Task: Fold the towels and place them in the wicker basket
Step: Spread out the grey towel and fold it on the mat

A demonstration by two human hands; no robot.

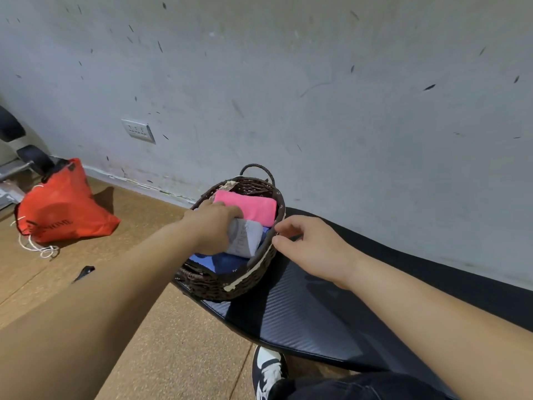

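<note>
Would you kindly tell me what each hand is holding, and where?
Left hand: folded pale grey towel, by its left edge. Right hand: at dark wicker basket's rim, grip unclear.

A dark oval wicker basket [207, 287] is set on a black mat [302, 313]. A folded pink towel [251, 209] is laid at its far end, a grey towel [245, 238] mid-basket and a blue towel [222, 262] nearest.

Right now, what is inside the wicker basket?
Three folded towels lie in the wicker basket: a pink towel at the far end, a grey towel held by the left hand, a blue towel under it. The basket's bottom is covered.
</note>
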